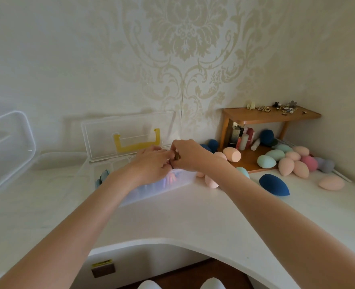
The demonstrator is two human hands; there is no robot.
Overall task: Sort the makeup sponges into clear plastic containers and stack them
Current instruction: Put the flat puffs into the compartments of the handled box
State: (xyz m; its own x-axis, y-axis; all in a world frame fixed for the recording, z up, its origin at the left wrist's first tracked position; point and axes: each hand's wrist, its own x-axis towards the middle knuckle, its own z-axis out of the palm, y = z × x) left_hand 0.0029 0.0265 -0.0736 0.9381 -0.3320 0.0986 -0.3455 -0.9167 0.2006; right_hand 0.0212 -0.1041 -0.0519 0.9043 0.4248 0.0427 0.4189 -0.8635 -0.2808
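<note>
Left hand [151, 163]: over the open container, fingers curled down toward its contents; whether anything is gripped, cannot tell.
Right hand [190, 156]: touching the left, fingertips pinching a small dark brownish item [177, 157]; too small to identify.
Container [151, 189]: clear plastic, on the white counter [183, 215], lid [128, 134] with yellow handle tipped back against the wall; blue sponge visible in the left compartment, pink and bluish shapes blurred through the front wall.
Loose sponges: navy one [273, 184] alone on the counter, peach one [332, 182] far right, a mixed cluster of mint, peach and pink [293, 161] beside the wooden shelf [270, 115].
Spare containers [7, 147]: clear, at far left, apart from the open one.
Step in hand: probably arranging or clearing something inside the box, filling only begun.
Next move: likely a reach right for a loose sponge, then a soft grip and placement in a matching compartment.
</note>
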